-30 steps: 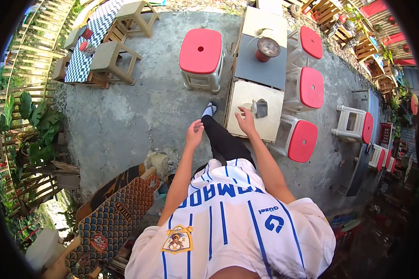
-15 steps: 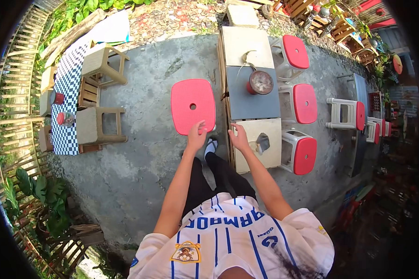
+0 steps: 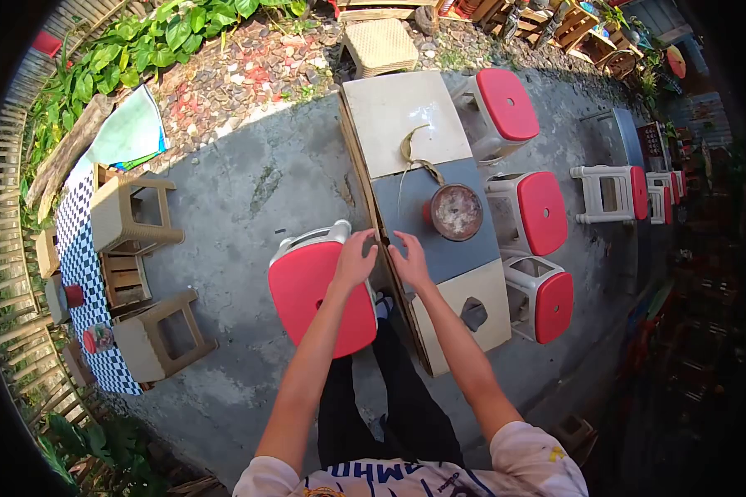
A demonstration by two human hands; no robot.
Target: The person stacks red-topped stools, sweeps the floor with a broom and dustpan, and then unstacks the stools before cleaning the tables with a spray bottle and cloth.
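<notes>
My left hand (image 3: 358,258) is held out with its fingers apart, overlapping the right edge of a red-topped plastic stool (image 3: 302,294) with white legs. Just across from it, my right hand (image 3: 410,261) reaches over the left edge of a long table (image 3: 414,95), its fingers spread and bent a little. Neither hand holds anything. The table's top has pale end panels and a grey middle panel (image 3: 448,240). On the grey part stands a round red pot (image 3: 457,212) with a whitish, worn top, and a dried strip (image 3: 423,157) lies by it.
Red-and-white stools (image 3: 543,214) line the table's right side. A woven-look stool (image 3: 381,45) stands at its far end. To the left, beige stools (image 3: 162,331) flank a table with a checkered cloth (image 3: 79,240). A dark piece (image 3: 473,314) lies on the near panel.
My body and view have moved forward and turned. The red stool now sits closer to my legs, and both hands have come nearer each other by the table's left edge.
</notes>
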